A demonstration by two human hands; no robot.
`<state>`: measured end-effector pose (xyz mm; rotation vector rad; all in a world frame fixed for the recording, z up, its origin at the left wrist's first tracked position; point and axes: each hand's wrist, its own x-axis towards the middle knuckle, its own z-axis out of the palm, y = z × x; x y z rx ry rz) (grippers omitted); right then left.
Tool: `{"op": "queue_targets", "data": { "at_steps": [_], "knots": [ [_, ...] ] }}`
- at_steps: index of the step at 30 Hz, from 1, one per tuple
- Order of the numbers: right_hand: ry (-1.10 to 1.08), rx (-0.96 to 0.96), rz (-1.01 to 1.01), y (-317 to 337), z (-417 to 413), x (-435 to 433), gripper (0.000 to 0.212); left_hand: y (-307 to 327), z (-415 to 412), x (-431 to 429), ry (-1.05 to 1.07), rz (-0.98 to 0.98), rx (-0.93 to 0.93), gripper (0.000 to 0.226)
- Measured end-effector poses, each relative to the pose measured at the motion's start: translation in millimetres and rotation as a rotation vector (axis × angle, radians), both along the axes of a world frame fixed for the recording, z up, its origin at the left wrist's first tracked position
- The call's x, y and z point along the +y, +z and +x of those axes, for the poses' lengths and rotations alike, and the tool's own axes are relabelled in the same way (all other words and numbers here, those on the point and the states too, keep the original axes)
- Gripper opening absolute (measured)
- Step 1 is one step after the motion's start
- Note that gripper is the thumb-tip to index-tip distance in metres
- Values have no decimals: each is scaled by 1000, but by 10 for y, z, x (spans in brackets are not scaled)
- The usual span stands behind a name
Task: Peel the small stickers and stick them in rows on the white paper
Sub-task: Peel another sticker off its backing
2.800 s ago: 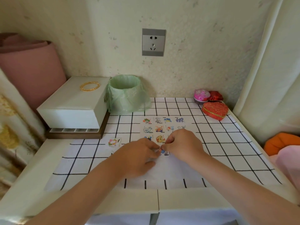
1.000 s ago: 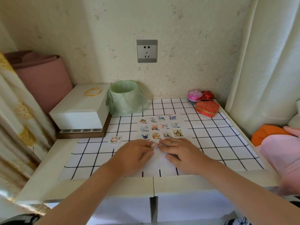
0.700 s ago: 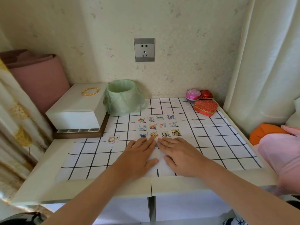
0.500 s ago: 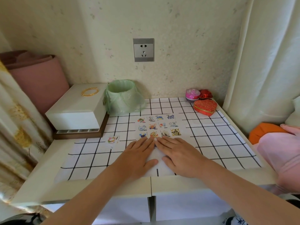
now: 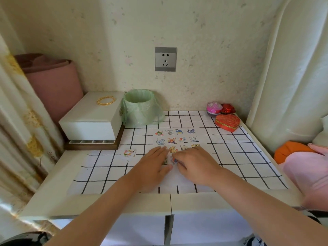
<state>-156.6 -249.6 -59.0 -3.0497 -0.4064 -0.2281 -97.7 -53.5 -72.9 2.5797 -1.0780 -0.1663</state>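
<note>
White paper [image 5: 177, 180] lies partly hidden under left hand [image 5: 152, 167] and right hand [image 5: 197, 166].

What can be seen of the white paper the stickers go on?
The white paper lies flat on the black-gridded table cover, mid-table. Small cartoon stickers sit on its far part in rows of four, the nearer rows partly hidden. The left hand rests flat on it; the right hand meets a sticker there with bent fingertips; whether it pinches is unclear.
</note>
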Motion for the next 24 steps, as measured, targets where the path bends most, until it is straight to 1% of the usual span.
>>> {"op": "queue_targets", "data": {
  "at_steps": [2,3,6,8,10,14,16,18,21,24],
  "knots": [
    [-17,17,36,104,97,96,19,115,61,75,66,-76,-56,57],
    [-16,28,60,153,150,160,16,171,97,133,114,-101,-75,53],
    [-13,70,159,246,315,392,29,295,202,340,263,-162,-89,42],
    [-12,112,226,285,407,576,36,312,267,505,320,-153,-106,37],
    [17,138,242,295,493,750,38,291,330,665,354,-120,-109,35],
    [57,177,238,210,649,1022,34,181,400,889,314,14,-98,25],
    [69,181,215,152,708,1119,33,132,400,973,283,76,-107,31],
    [63,171,196,119,750,1183,37,105,399,1031,240,110,-122,36],
    [45,176,157,83,800,1238,36,101,397,1082,211,54,-56,37],
    [2,204,136,77,833,1279,43,69,394,1102,247,-66,-44,31]
  ]
}}
